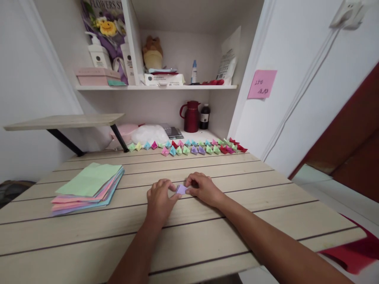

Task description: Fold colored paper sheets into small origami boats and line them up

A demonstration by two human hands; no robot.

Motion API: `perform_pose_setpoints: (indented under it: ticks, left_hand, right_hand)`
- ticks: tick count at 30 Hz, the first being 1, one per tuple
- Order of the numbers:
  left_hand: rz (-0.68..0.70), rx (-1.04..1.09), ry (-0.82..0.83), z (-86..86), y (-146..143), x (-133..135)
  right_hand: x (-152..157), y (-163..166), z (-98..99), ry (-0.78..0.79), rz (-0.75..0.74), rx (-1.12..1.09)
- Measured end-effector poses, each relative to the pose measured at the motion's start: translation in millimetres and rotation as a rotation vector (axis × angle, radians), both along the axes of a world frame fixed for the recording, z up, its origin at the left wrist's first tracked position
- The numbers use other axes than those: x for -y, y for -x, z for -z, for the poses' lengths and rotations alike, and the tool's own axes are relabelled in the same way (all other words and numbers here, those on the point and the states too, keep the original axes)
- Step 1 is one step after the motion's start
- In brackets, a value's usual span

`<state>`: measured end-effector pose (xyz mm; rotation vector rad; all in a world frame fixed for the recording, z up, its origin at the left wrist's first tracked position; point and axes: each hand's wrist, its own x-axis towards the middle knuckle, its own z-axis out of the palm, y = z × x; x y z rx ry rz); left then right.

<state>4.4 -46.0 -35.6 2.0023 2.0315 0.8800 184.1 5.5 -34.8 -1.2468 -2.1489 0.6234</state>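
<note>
A small folded piece of purple paper is held just over the middle of the table, between my two hands. My left hand pinches its left corner with thumb and forefinger. On the other side, my right hand grips the right corner between thumb and fingers. Left of my hands lies a stack of coloured paper sheets, green on top with pink, orange and blue edges showing. Rows of small folded paper boats in several colours line the back of the table.
The wooden slatted table fills the foreground. A raised wooden stand with black legs is at the back left. Behind the boats are a red jug, a dark bottle and a white plastic bag. A pink note sticks to the right wall.
</note>
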Motion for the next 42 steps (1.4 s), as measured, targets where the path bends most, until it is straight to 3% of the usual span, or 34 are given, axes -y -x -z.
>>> perform_pose_setpoints:
  ticks: [7, 12, 17, 21, 23, 25, 27, 29, 35, 42]
  left_hand:
    - [0.073, 0.104, -0.023, -2.4, -1, 0]
    - [0.138, 0.27, -0.012, -4.7, -4, 1]
    - [0.167, 0.555, 0.029, -5.5, -6, -2]
    - [0.198, 0.786, 0.131, -29.1, 7, -16]
    - [0.12, 1.15, 0.256, -48.8, 16, -29]
    - [0.048, 1.291, 0.23, -66.1, 21, -45]
    - [0.038, 1.302, 0.165, -73.9, 21, -60]
    - [0.067, 1.296, 0.138, -68.6, 17, -70]
    - [0.15, 1.349, 0.053, -24.3, 10, -72]
    - [0.381, 1.277, 0.102, -31.7, 23, -65]
  right_hand:
    - [3, 4, -1.3, 0.016, -0.09, -0.119]
    - [8, 9, 1.0, 0.228, -0.187, -0.458]
    - [12, 13, -5.6, 0.412, -0.124, -0.725]
    - [-6, 17, -31.4, 0.586, 0.057, -0.896]
    - [-20, 20, -48.7, 0.63, 0.087, -0.976]
    - [-32, 25, -63.4, 0.632, 0.096, -1.038]
    - [-39, 31, -71.2, 0.644, 0.087, -1.116]
    - [-41, 35, -70.5, 0.673, 0.075, -1.198]
    - [-36, 28, -47.0, 0.841, 0.043, -1.376]
    - [-23, 24, -41.6, 1.218, -0.369, -1.283]
